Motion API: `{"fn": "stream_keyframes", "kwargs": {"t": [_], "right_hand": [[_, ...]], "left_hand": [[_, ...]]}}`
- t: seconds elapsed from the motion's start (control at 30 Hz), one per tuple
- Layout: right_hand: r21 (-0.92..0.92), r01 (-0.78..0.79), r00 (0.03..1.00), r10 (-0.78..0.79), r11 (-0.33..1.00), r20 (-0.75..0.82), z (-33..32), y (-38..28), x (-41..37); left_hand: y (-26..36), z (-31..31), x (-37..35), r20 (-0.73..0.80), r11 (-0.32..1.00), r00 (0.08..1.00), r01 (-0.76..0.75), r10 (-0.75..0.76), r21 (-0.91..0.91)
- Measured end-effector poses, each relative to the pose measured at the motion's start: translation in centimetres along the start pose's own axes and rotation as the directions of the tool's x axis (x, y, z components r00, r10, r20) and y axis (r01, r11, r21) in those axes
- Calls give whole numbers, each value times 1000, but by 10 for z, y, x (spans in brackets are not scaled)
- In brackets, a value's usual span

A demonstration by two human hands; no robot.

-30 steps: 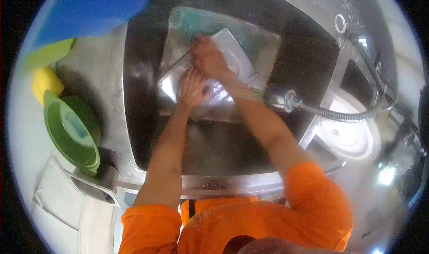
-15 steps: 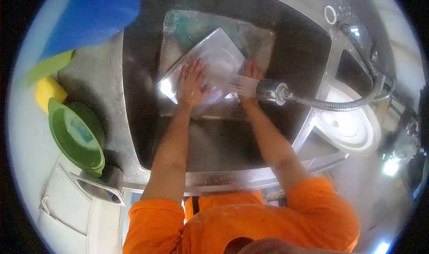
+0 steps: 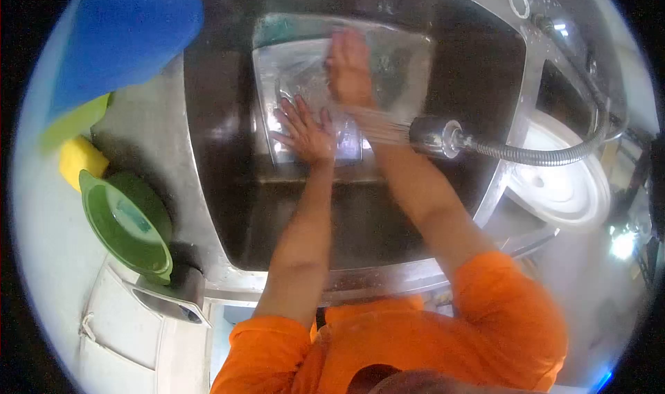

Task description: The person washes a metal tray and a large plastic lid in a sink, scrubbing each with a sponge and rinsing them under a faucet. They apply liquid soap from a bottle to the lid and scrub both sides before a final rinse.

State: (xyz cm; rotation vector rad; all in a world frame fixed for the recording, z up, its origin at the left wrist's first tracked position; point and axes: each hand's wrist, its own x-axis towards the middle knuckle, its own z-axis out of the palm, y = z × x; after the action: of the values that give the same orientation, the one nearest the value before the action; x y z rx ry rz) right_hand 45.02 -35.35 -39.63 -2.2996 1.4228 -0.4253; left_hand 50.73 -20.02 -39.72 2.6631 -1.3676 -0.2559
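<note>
Text: none legible | labels, brands: none legible | numbers: none legible | signs: none legible

Wash area: metal sink, sprayer

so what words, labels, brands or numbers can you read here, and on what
None can be read.
Metal tray, spray head: no legible lettering.
Bluish patch inside the green basin: too blurred to tell whether it bears print.

Left hand palm-down, splayed, right hand farther forward, blurred; both arms extended
</note>
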Motion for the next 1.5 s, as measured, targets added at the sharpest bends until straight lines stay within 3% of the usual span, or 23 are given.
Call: {"fn": "stream_keyframes", "kwargs": {"t": [0.07, 0.13, 0.23, 0.43, 0.5, 0.53, 0.6, 0.67, 0.77, 0.83, 0.87, 0.93, 0.97, 1.03, 1.1, 1.2, 1.23, 1.27, 1.33, 1.37, 1.4, 1.43, 1.5], "right_hand": [[338, -250, 965, 264, 907, 7, -8, -6, -39], [62, -203, 979, 202, 977, 31, 1, -10, -94], [126, -79, 996, 73, 989, 49, 0, 1, -129], [130, -15, 997, 24, 991, -69, 2, 20, 7], [-277, 131, 991, -121, 952, 53, 4, 22, 19], [-280, 126, 992, -116, 952, 51, 2, 18, 8], [69, -29, 999, 28, 997, 18, 0, -3, -41], [29, -195, 973, 189, 980, 133, 8, -25, -100], [222, -125, 992, 118, 967, 47, -1, -38, -146], [280, -127, 992, 128, 952, 15, 17, -20, -122], [342, -121, 991, 134, 932, -14, 29, -13, -107], [27, -340, 910, 321, 940, 262, -16, -24, -39], [36, -296, 931, 280, 955, 235, -26, -23, -11], [47, -269, 945, 254, 962, 207, -19, -11, 25], [-68, 170, 985, -170, 983, 15, 0, -5, 37], [10, 337, 941, -337, 942, 45, 7, -28, -11], [24, 327, 926, -325, 945, 195, 3, -31, -36], [36, 316, 888, -309, 948, 341, -5, -27, -64], [133, 286, 831, -315, 949, 459, -22, -7, -118], [168, 294, 846, -338, 941, 413, -29, 24, -129], [201, 305, 859, -361, 931, 364, -28, 47, -130], [205, 307, 859, -363, 929, 360, -26, 47, -116], [-218, 112, 990, -88, 970, 114, -32, 52, -90]], "left_hand": [[1, -1, 4, -21, 1000, 1000, 4, -4, 20], [4, -5, 2, 13, 999, 1000, 18, -18, -31], [7, -11, 4, 28, 1000, 1000, 14, -14, -11], [6, -6, 3, 34, 998, 999, -7, 5, 68], [8, -8, 1, 53, 998, 999, -2, -1, 65], [9, -10, 4, 58, 998, 998, 13, -16, 63], [5, -4, 3, 40, 999, 999, 5, -7, 33], [-2, 5, 3, 19, 1000, 1000, 3, -3, 0], [-12, 6, 4, -12, 999, 1000, -26, 26, 20], [-27, -14, 17, 75, 963, 997, 6, 15, -268], [-34, -31, 28, 120, 982, 993, 7, 16, -187], [-58, -38, 45, 23, 973, 999, -25, 31, -228], [-68, -38, 50, -75, 958, 997, -56, 37, -281], [-75, -22, 51, -12, 925, 985, -166, 172, -343], [-60, -4, 45, -25, 784, 998, -63, 61, -617], [-36, -5, 44, -23, 701, 1000, -21, 7, -713], [-32, -6, 46, -31, 650, 998, 16, -61, -760], [-46, 15, 45, -104, 697, 994, -87, 18, -712], [-44, 10, 45, -45, 767, 999, -48, 25, -639], [-40, 10, 48, -4, 826, 1000, -20, 22, -564], [-35, 13, 48, -196, 847, 980, -98, -8, -522], [-35, 1, 55, -200, 849, 980, -100, -7, -518], [-32, -15, 62, 320, 844, 942, 251, -100, -475]]}}
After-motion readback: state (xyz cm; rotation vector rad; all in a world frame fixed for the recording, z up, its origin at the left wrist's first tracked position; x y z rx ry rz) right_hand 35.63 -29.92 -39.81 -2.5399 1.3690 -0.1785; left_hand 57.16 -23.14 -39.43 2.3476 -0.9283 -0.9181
